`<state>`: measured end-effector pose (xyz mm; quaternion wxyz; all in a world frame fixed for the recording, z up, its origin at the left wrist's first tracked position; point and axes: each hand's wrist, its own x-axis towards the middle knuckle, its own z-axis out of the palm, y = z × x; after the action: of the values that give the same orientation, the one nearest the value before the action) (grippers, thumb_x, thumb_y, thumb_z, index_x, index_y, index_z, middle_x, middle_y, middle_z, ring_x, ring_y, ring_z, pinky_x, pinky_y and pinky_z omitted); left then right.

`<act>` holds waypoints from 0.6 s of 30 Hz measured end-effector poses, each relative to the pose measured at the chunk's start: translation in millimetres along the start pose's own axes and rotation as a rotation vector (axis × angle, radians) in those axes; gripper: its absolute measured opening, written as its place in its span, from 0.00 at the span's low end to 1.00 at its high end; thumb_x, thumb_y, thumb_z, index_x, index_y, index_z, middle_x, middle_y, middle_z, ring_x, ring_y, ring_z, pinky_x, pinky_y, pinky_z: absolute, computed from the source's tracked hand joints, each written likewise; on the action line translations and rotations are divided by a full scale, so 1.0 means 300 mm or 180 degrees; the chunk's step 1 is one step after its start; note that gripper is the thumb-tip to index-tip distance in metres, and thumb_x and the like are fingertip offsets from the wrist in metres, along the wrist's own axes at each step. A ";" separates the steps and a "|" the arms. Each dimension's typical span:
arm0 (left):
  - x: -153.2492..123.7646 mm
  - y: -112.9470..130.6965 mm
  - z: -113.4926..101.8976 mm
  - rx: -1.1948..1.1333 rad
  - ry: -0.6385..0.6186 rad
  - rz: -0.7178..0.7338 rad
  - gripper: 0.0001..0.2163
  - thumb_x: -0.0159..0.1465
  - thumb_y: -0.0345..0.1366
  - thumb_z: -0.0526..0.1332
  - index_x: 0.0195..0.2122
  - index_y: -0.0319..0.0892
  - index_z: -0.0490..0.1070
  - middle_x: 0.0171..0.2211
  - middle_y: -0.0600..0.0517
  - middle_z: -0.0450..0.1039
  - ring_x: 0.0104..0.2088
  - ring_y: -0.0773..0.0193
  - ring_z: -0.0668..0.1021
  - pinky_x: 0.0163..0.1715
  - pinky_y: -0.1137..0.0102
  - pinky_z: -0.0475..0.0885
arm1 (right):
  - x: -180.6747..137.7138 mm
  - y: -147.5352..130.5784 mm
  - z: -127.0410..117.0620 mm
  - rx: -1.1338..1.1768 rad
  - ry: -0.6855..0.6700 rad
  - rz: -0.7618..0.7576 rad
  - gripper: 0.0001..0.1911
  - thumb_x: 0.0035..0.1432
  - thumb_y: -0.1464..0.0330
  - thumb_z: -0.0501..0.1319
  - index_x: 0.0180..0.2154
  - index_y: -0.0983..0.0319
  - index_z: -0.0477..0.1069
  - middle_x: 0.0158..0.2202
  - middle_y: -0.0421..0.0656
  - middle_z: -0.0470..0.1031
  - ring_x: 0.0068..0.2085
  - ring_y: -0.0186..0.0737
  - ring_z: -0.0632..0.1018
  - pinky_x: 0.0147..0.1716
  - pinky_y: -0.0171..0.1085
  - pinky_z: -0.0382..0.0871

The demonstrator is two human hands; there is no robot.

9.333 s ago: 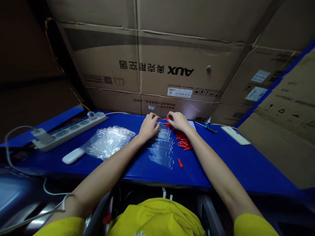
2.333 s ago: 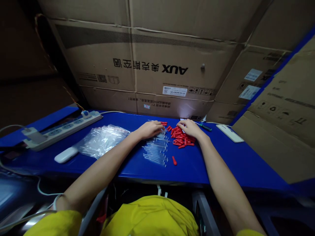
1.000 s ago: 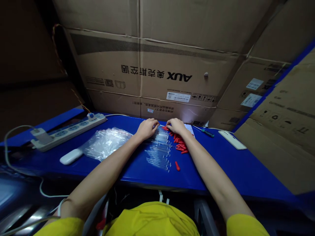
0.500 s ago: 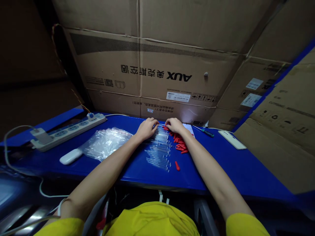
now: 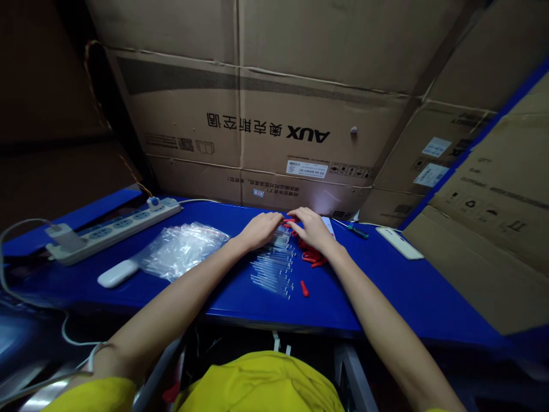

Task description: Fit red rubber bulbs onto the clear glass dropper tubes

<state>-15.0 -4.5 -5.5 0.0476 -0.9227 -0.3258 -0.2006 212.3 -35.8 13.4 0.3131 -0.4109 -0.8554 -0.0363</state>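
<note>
A row of several clear plastic tubes (image 5: 272, 268) lies side by side on the blue table (image 5: 386, 286). My left hand (image 5: 258, 228) rests on the far end of the row, fingers curled down onto the tubes. Beside it, my right hand (image 5: 312, 226) pinches a small red cap against a tube end at the top of the row. A heap of red caps (image 5: 312, 256) lies under and just right of my right wrist. One red cap (image 5: 303, 289) lies alone near the closest tubes.
A pile of clear plastic bags (image 5: 182, 248), a white oblong device (image 5: 115, 273) and a power strip (image 5: 111, 228) lie to the left. A small screwdriver (image 5: 357, 231) and a white flat device (image 5: 398, 242) lie to the right. Cardboard boxes (image 5: 266, 120) wall the back and right.
Both hands stay together at the far end of the tube row. My right hand has shifted slightly nearer and lower over the caps since a second ago; the view has drifted a little.
</note>
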 end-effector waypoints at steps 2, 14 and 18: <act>-0.003 0.016 -0.002 0.0043 -0.0031 -0.0006 0.12 0.80 0.34 0.47 0.54 0.41 0.69 0.49 0.44 0.80 0.48 0.54 0.81 0.48 0.62 0.71 | -0.015 -0.016 -0.005 -0.0381 -0.0249 0.0212 0.11 0.75 0.63 0.58 0.50 0.60 0.78 0.46 0.49 0.82 0.49 0.48 0.78 0.52 0.43 0.70; -0.003 0.031 -0.006 0.0240 -0.0398 -0.0244 0.11 0.80 0.37 0.49 0.51 0.43 0.71 0.41 0.44 0.83 0.40 0.53 0.84 0.35 0.67 0.69 | -0.028 -0.065 -0.032 -0.0805 -0.0522 0.0695 0.20 0.78 0.56 0.53 0.49 0.58 0.81 0.43 0.49 0.80 0.45 0.45 0.77 0.43 0.37 0.63; -0.002 0.024 -0.021 0.0198 -0.0437 -0.0214 0.11 0.79 0.36 0.50 0.51 0.44 0.71 0.43 0.45 0.84 0.40 0.53 0.84 0.35 0.68 0.67 | -0.038 -0.044 -0.036 -0.0378 -0.0338 0.0722 0.17 0.77 0.57 0.57 0.49 0.56 0.83 0.40 0.45 0.77 0.43 0.42 0.76 0.41 0.35 0.62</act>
<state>-13.1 -12.0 0.4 0.0470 -0.9209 -0.3651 -0.1281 213.4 -55.6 18.2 0.2447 -0.5242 -0.8152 -0.0295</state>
